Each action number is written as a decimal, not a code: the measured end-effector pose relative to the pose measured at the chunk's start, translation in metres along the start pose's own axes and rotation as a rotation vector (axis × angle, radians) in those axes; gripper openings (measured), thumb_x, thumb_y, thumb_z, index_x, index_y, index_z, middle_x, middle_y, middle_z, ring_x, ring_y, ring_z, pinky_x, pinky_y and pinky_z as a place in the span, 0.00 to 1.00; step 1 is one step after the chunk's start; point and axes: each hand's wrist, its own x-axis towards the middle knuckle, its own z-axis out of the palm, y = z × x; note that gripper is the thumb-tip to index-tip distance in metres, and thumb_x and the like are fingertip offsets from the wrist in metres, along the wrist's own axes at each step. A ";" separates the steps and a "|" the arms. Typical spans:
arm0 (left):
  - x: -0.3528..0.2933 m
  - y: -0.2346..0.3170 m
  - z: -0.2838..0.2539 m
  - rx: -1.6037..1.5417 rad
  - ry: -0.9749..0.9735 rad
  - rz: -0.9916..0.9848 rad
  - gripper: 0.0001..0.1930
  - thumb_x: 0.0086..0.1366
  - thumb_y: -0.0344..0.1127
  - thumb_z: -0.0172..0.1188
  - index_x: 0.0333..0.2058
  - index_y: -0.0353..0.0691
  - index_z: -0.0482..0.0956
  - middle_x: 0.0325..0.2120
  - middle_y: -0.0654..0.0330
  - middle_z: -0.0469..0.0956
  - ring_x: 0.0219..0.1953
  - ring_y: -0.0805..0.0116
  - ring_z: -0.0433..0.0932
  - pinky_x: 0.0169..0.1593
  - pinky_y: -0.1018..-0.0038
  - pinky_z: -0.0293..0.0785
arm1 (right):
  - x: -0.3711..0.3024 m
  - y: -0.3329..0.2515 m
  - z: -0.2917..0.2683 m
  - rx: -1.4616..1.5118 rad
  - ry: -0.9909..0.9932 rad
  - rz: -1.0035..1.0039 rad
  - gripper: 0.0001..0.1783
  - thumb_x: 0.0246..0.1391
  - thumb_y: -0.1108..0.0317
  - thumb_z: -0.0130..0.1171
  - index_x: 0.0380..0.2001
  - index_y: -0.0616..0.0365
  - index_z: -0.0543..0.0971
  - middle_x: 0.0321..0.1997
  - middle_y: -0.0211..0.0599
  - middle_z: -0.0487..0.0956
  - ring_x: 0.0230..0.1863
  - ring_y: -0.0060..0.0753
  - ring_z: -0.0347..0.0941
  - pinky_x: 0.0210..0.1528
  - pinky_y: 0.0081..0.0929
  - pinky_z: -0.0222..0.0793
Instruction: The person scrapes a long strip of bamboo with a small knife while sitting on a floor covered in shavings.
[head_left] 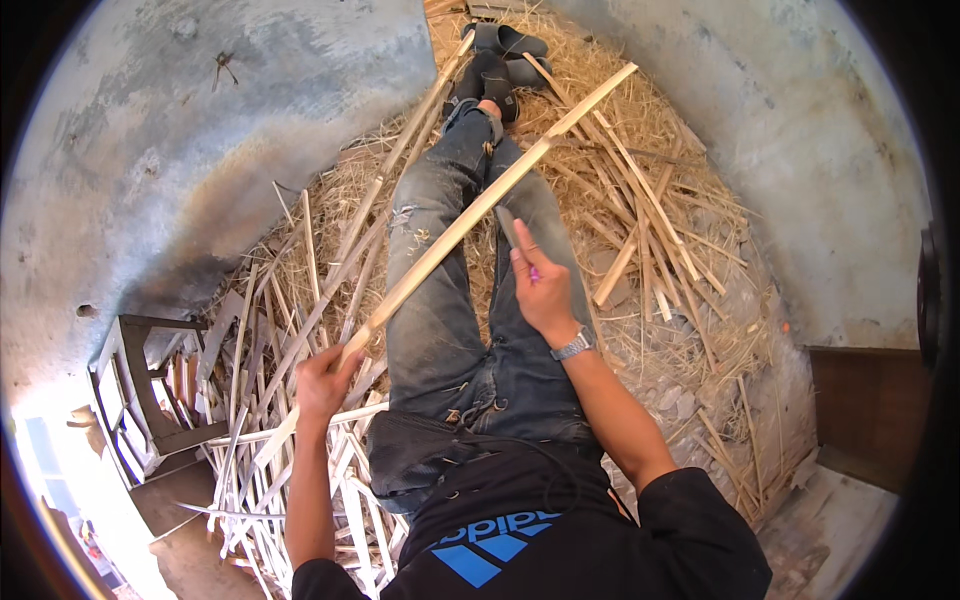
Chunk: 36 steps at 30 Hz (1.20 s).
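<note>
A long pale bamboo strip [455, 232] lies slantwise across my outstretched legs, its far end up to the right past my feet. My left hand [322, 385] is closed round its near end, and a short length sticks out behind the hand. A knife is gripped in my right hand [543, 292]; the flat blade [507, 227] points up and away, close to the strip's lower right side. I cannot tell whether the blade touches the strip. A bit of purple shows between the right fingers, while most of the handle is hidden.
Curly shavings [600, 90] cover the floor round my legs. Several split strips [650, 220] are piled at the right, and more strips [290, 480] lie heaped at the left beside a dark-framed stool [150, 400]. Grey walls [790, 120] stand on both sides.
</note>
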 end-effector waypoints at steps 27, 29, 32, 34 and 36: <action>-0.063 -0.101 -0.081 0.346 0.140 0.250 0.16 0.54 0.39 0.81 0.38 0.37 0.89 0.19 0.52 0.80 0.18 0.53 0.79 0.22 0.61 0.71 | 0.017 0.020 -0.005 -0.101 -0.017 0.041 0.23 0.70 0.63 0.60 0.66 0.43 0.80 0.28 0.57 0.79 0.19 0.31 0.66 0.27 0.32 0.67; -0.059 -0.105 -0.075 0.312 0.137 0.243 0.16 0.54 0.39 0.81 0.37 0.37 0.89 0.18 0.52 0.79 0.17 0.53 0.79 0.22 0.62 0.71 | 0.021 0.022 -0.005 -0.098 -0.038 0.057 0.23 0.70 0.64 0.60 0.66 0.44 0.79 0.28 0.57 0.79 0.21 0.44 0.70 0.27 0.37 0.67; -0.057 -0.104 -0.070 0.273 0.129 0.223 0.14 0.54 0.38 0.81 0.34 0.37 0.88 0.17 0.52 0.78 0.17 0.52 0.78 0.22 0.62 0.71 | 0.024 0.025 -0.007 -0.074 -0.059 0.071 0.23 0.70 0.64 0.59 0.66 0.45 0.79 0.28 0.58 0.79 0.23 0.56 0.75 0.28 0.42 0.68; -0.055 -0.104 -0.067 0.267 0.121 0.209 0.14 0.54 0.38 0.81 0.33 0.37 0.88 0.16 0.52 0.77 0.17 0.53 0.78 0.22 0.62 0.70 | 0.025 0.026 -0.007 -0.055 -0.060 0.071 0.23 0.69 0.64 0.59 0.66 0.45 0.79 0.28 0.59 0.79 0.23 0.56 0.75 0.28 0.41 0.68; -0.056 -0.106 -0.064 0.209 0.113 0.183 0.13 0.55 0.37 0.81 0.32 0.36 0.87 0.16 0.51 0.76 0.16 0.54 0.76 0.21 0.63 0.69 | 0.026 0.028 -0.007 -0.069 -0.056 0.034 0.23 0.70 0.64 0.59 0.66 0.45 0.79 0.29 0.59 0.79 0.23 0.54 0.75 0.28 0.40 0.69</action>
